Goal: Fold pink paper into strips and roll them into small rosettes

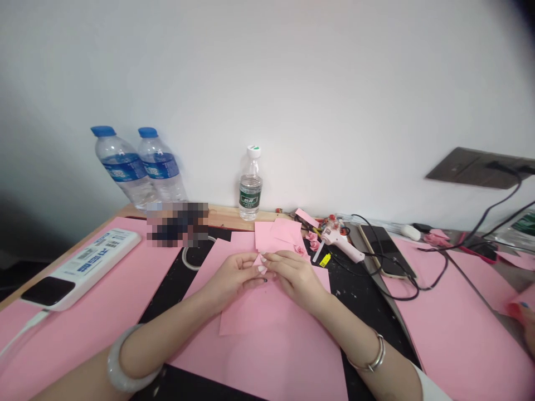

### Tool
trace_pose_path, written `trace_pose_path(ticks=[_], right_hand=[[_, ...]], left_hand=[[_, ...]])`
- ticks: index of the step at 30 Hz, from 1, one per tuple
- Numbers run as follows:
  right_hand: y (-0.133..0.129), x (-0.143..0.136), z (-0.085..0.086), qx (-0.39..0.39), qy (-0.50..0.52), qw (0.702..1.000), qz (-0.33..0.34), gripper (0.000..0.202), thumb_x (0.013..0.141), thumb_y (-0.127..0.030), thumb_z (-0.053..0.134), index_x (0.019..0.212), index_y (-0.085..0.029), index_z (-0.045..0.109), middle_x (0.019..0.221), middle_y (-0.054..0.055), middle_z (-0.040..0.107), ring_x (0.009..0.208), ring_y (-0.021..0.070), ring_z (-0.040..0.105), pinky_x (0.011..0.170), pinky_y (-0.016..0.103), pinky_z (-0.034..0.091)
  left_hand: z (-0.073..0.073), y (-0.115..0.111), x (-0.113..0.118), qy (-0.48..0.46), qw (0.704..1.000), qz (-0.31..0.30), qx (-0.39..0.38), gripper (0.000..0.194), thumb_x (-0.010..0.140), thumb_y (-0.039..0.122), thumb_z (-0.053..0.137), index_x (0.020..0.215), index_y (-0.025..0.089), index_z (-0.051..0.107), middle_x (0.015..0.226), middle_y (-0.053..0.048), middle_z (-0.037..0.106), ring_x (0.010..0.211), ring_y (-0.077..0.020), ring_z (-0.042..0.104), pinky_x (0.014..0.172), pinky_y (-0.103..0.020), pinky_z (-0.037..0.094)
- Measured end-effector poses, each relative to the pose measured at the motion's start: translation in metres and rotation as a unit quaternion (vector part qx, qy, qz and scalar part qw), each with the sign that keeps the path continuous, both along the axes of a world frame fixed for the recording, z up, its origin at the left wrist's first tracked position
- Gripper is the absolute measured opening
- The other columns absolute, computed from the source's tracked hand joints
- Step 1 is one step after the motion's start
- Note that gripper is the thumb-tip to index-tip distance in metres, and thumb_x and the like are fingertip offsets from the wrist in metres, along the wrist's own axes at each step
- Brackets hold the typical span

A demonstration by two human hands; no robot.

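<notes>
Nearest my head camera were a pale bangle [113, 363] on the left and a silver bracelet [379, 356] on the right, either side of a large pink sheet [292, 362] on a black mat [351, 292]. Beyond them, I had the left hand [232, 275] pinching a small piece of folded pink paper [258, 260], while the right hand [296, 275] closed its fingertips on the same piece, overlapping fingers partly hiding the grip from me. The piece was between the hands, over the pink sheet. Off to the left I saw a white device [92, 267] with a dark screen; past the hands lay paper flowers [312, 240], a glue gun [345, 245] and, farther right, a phone [387, 250]. A small water bottle [249, 192] stood at the far edge of the surface [225, 219], right of two larger blue-capped bottles [125, 167], before a pale wall [292, 83].
</notes>
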State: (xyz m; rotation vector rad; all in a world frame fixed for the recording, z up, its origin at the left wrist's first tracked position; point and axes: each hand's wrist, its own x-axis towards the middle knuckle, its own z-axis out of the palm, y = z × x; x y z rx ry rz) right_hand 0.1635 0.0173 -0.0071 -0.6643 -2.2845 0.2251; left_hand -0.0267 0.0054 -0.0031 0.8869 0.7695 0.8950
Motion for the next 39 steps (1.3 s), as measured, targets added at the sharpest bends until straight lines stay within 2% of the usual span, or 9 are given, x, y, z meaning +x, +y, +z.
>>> trace_pose_path(ticks=[4, 7, 11, 15, 20, 23, 27, 31, 39], right_hand=[[-0.004, -0.001, 0.001, -0.111, 0.062, 0.989, -0.071, 0.032, 0.086, -0.009, 0.046, 0.116, -0.017, 0.056, 0.109, 0.011, 0.068, 0.092, 0.0207, 0.063, 0.079, 0.034, 0.052], [-0.004, -0.002, 0.002, -0.168, 0.055, 0.977, -0.119, 0.011, 0.089, -0.016, 0.045, 0.087, -0.017, 0.056, 0.076, 0.005, 0.064, 0.065, 0.0161, 0.057, 0.06, 0.028, 0.045], [-0.005, -0.007, 0.002, -0.242, -0.013, 0.968, -0.058, 0.032, 0.092, -0.02, 0.041, 0.06, -0.02, 0.04, 0.056, -0.003, 0.049, 0.052, 0.0117, 0.044, 0.051, 0.024, 0.032], [-0.01, -0.012, 0.002, -0.339, 0.017, 0.94, -0.023, 0.037, 0.092, -0.019, 0.039, 0.056, -0.021, 0.034, 0.05, -0.004, 0.047, 0.047, 0.0105, 0.041, 0.048, 0.023, 0.03], [-0.014, -0.016, 0.003, -0.415, 0.077, 0.906, -0.018, 0.041, 0.095, -0.033, 0.038, 0.055, -0.022, 0.037, 0.047, -0.003, 0.045, 0.044, 0.0112, 0.041, 0.044, 0.022, 0.031], [-0.011, -0.014, 0.003, -0.42, 0.081, 0.904, -0.008, 0.043, 0.095, -0.04, 0.038, 0.056, -0.021, 0.04, 0.047, -0.004, 0.046, 0.043, 0.0109, 0.042, 0.044, 0.022, 0.032], [-0.006, -0.01, 0.002, -0.389, 0.068, 0.918, 0.011, 0.045, 0.095, -0.044, 0.042, 0.056, -0.02, 0.045, 0.052, -0.002, 0.051, 0.048, 0.012, 0.046, 0.049, 0.024, 0.035], [-0.003, -0.009, 0.0, -0.393, 0.075, 0.916, 0.027, 0.044, 0.095, -0.045, 0.042, 0.061, -0.019, 0.051, 0.058, -0.001, 0.054, 0.053, 0.0128, 0.048, 0.051, 0.024, 0.036], [-0.001, -0.01, 0.0, -0.352, 0.088, 0.93, -0.054, 0.041, 0.091, -0.036, 0.046, 0.056, -0.021, 0.032, 0.052, -0.006, 0.034, 0.05, 0.0103, 0.034, 0.048, 0.022, 0.027]], left_hand=[[0.001, -0.001, 0.003, 0.031, 0.999, -0.003, 0.014, 0.039, 0.073, 0.026, 0.075, 0.108, 0.014, 0.061, 0.086, -0.008, 0.073, 0.082, -0.0228, 0.071, 0.078, -0.035, 0.054], [0.003, -0.005, 0.006, 0.05, 0.999, -0.016, 0.01, 0.06, 0.072, 0.024, 0.076, 0.124, 0.016, 0.047, 0.069, -0.003, 0.072, 0.075, -0.0239, 0.072, 0.075, -0.037, 0.054], [0.004, -0.009, 0.008, 0.057, 0.997, -0.047, 0.006, 0.076, 0.072, 0.025, 0.076, 0.135, 0.016, 0.035, 0.066, -0.001, 0.071, 0.07, -0.022, 0.072, 0.069, -0.033, 0.053], [0.002, -0.009, 0.007, 0.048, 0.996, -0.076, 0.005, 0.079, 0.072, 0.026, 0.077, 0.136, 0.018, 0.034, 0.067, -0.001, 0.071, 0.07, -0.021, 0.072, 0.068, -0.031, 0.053], [0.0, -0.009, 0.005, 0.054, 0.993, -0.101, 0.007, 0.07, 0.075, 0.028, 0.074, 0.135, 0.02, 0.039, 0.071, -0.001, 0.071, 0.074, -0.0228, 0.073, 0.071, -0.034, 0.054], [-0.001, -0.009, 0.005, 0.066, 0.992, -0.101, 0.023, 0.056, 0.08, 0.028, 0.067, 0.13, 0.02, 0.045, 0.074, -0.003, 0.072, 0.074, -0.0229, 0.073, 0.07, -0.034, 0.054], [-0.004, -0.008, 0.007, 0.098, 0.993, -0.032, 0.064, 0.042, 0.074, 0.021, 0.069, 0.114, 0.016, 0.056, 0.06, 0.003, 0.066, 0.055, -0.0176, 0.067, 0.056, -0.029, 0.052], [-0.006, -0.004, 0.006, 0.11, 0.991, 0.009, 0.079, 0.034, 0.069, 0.017, 0.071, 0.101, 0.016, 0.06, 0.062, 0.002, 0.067, 0.058, -0.0172, 0.066, 0.058, -0.029, 0.052], [-0.007, -0.004, 0.006, 0.133, 0.987, 0.003, 0.09, 0.02, 0.072, 0.023, 0.07, 0.086, 0.017, 0.057, 0.065, -0.001, 0.069, 0.06, -0.0178, 0.065, 0.062, -0.031, 0.05]])
